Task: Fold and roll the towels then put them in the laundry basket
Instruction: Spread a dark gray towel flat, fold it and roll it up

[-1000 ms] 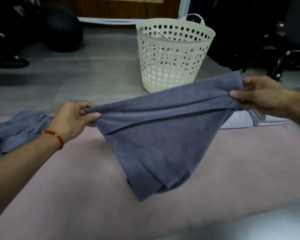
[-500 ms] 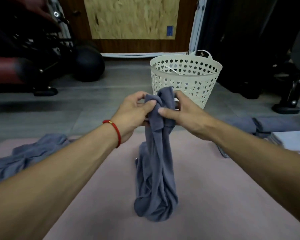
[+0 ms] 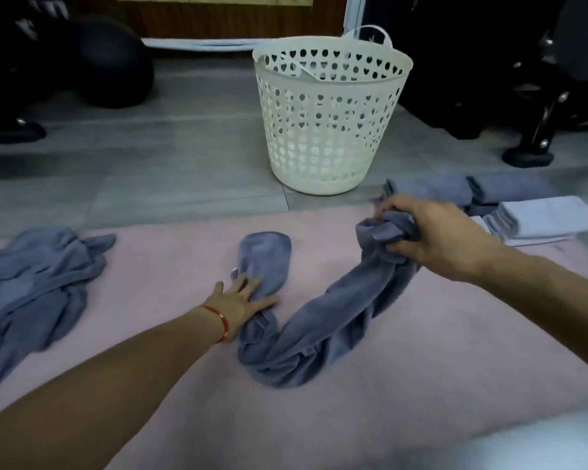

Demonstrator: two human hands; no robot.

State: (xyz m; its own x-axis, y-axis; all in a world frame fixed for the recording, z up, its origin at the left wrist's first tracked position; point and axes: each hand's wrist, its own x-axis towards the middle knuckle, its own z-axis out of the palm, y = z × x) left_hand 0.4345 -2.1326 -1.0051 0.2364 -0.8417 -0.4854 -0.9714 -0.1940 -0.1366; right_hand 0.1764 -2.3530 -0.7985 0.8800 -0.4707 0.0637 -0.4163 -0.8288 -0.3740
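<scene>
Nearest: pink mat (image 3: 404, 385) underfoot, spread over most of the lower view. Strung across its middle in a loose U, one blue-grey towel (image 3: 319, 337), bunched and twisted, bottom of the loop lying on the mat.

Left hand (image 3: 241, 301), red cord bracelet (image 3: 218, 320) at the wrist, laid flat on the towel's left end, fingers straight and spread, pressing cloth to mat. Beyond those fingers, the towel's end lying flat and rounded.

Right hand (image 3: 435, 235) raised at right, fingers curled tight round the towel's other end, a wad of cloth bulging out of the fist.

Far left on the mat: crumpled heap of blue-grey towels (image 3: 38, 283), well apart from both hands.

Past the right hand, at the mat's far edge: folded towels (image 3: 543, 218), pale ones stacked in front, darker blue-grey ones behind.

Farther, on grey floor: white perforated laundry basket (image 3: 326, 137), upright, handle raised at back. Contents hard to make out.

Farthest left: dark ball (image 3: 112, 69) against the wall.
</scene>
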